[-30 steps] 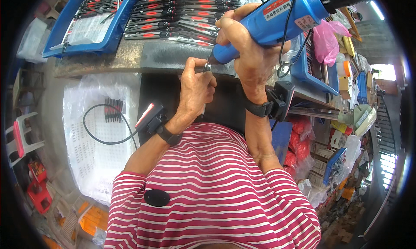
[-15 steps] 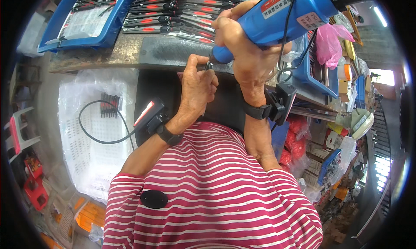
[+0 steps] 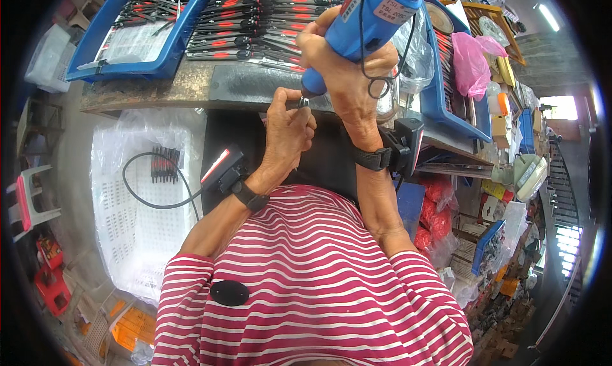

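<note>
My right hand (image 3: 349, 73) is wrapped around the body of a blue electric screwdriver (image 3: 376, 15), a black cord hanging beside it. The tool's tapered nose points down and left, close above my left hand (image 3: 285, 130). That hand is closed, thumb and finger pinching a slim piece with a metal end (image 3: 304, 102). Most of this piece is hidden in the palm, and a thin tip shows below the hand. Whether the screwdriver's bit touches the metal end I cannot tell. Both hands are just in front of the bench edge.
Rows of black-and-red slim tools (image 3: 223, 25) lie on the bench (image 3: 153, 92). A blue tray (image 3: 162, 66) holds more at left; another blue tray (image 3: 462, 127) stands right. Below left, a plastic-lined white basket (image 3: 137, 238) holds several such tools. Dark wrist devices (image 3: 223, 172) sit on both forearms.
The screwdriver and my right hand have shifted left, and the tool's body stands more upright. My left hand keeps its pinch on the slim piece. The whole view has shifted slightly.
</note>
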The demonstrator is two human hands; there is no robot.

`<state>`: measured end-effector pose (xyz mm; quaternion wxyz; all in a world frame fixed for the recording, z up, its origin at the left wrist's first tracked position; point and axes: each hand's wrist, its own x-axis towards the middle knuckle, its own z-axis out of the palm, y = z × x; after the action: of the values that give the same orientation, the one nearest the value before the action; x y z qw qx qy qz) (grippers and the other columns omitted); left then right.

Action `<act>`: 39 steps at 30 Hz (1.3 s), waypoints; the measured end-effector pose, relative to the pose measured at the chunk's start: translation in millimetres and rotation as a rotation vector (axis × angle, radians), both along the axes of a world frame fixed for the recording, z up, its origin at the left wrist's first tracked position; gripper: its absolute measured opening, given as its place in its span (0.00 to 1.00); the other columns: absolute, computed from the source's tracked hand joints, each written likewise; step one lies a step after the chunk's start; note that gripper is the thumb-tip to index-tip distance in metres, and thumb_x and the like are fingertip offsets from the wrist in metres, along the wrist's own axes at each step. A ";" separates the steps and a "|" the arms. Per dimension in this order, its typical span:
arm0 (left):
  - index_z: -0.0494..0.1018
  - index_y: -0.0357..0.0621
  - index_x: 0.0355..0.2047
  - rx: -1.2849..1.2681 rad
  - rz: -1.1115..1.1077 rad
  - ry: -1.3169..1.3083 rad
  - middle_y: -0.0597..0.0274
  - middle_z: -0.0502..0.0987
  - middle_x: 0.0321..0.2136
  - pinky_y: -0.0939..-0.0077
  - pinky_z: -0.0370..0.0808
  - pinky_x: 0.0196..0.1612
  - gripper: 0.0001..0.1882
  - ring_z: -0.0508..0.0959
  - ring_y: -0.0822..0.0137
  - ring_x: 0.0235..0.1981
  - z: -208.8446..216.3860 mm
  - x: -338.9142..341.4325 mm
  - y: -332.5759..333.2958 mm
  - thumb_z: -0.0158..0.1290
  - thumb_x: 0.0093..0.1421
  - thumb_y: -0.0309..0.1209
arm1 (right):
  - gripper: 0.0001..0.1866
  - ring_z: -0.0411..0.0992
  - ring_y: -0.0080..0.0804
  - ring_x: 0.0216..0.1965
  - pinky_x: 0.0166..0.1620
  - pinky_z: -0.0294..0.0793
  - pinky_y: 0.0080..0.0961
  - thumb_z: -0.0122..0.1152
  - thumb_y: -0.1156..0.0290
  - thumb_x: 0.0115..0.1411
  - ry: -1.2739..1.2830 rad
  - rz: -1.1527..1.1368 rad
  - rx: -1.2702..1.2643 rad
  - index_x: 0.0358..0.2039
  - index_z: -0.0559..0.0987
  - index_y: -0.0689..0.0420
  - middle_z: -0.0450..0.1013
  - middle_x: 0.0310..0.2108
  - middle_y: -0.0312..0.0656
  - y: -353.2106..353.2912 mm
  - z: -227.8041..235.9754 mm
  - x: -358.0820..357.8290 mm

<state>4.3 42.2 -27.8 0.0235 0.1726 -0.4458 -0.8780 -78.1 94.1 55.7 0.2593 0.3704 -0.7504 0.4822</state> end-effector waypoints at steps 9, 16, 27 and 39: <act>0.56 0.48 0.41 0.158 -0.046 -0.152 0.64 0.65 0.16 0.89 0.54 0.11 0.11 0.61 0.80 0.13 2.9 -2.8 -2.8 0.41 0.58 0.23 | 0.02 0.69 0.17 0.18 0.23 0.68 0.13 0.58 0.76 0.50 -0.349 0.010 -0.066 0.26 0.74 0.59 0.70 0.19 0.32 -5.3 -9.7 -4.3; 0.54 0.41 0.47 0.120 -0.124 -0.004 0.62 0.66 0.18 0.89 0.55 0.13 0.18 0.60 0.80 0.14 17.0 7.0 -29.1 0.43 0.57 0.24 | 0.08 0.68 0.23 0.19 0.27 0.69 0.19 0.59 0.78 0.49 -0.626 0.345 -0.653 0.32 0.72 0.61 0.72 0.23 0.39 22.2 25.7 15.8; 0.68 0.40 0.37 -1.423 0.350 0.257 0.47 0.74 0.27 0.58 0.68 0.36 0.13 0.71 0.48 0.28 11.0 -52.4 -132.9 0.47 0.50 0.23 | 0.13 0.67 0.27 0.20 0.27 0.69 0.26 0.53 0.81 0.47 -0.642 0.478 -0.834 0.36 0.67 0.64 0.70 0.26 0.51 48.0 17.0 15.2; 0.70 0.40 0.39 -1.716 0.159 0.268 0.53 0.72 0.31 0.65 0.67 0.41 0.17 0.70 0.53 0.35 -1.4 -68.6 -143.1 0.55 0.46 0.21 | 0.14 0.64 0.27 0.20 0.29 0.67 0.28 0.53 0.76 0.48 -0.674 0.424 -0.747 0.38 0.69 0.61 0.70 0.27 0.49 57.7 8.1 8.6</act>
<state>-64.2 -100.9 -29.2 0.2588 0.0210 -0.9333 -0.2479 -69.5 151.9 63.8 0.0152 0.2213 -0.4785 0.8496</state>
